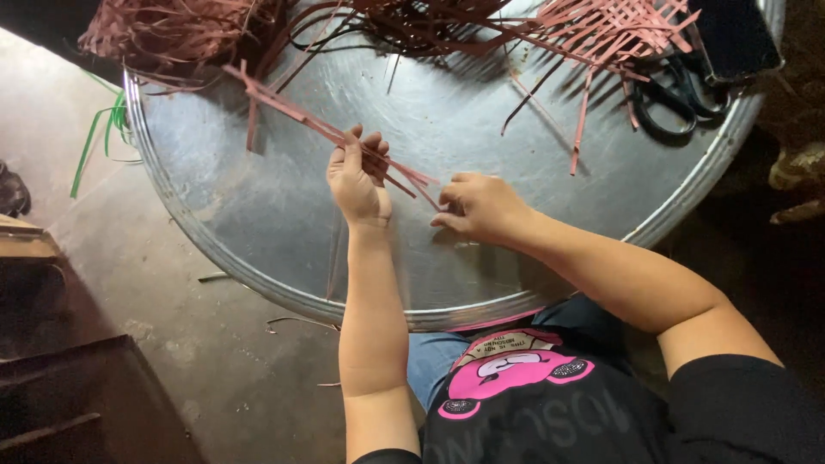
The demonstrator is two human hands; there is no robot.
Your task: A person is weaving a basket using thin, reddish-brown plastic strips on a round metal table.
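Reddish-pink flat weaving strips (344,137) over dull grey round metal tray (258,223); crisscross woven pink mat (619,26) far right; black scissors (675,99); green strips (99,133) far left; black shirt with pink cartoon print (516,378) near.

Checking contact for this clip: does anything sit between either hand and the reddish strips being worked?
Nothing visible does. The left hand and right hand both grip the reddish strips directly, above the round metal tray.
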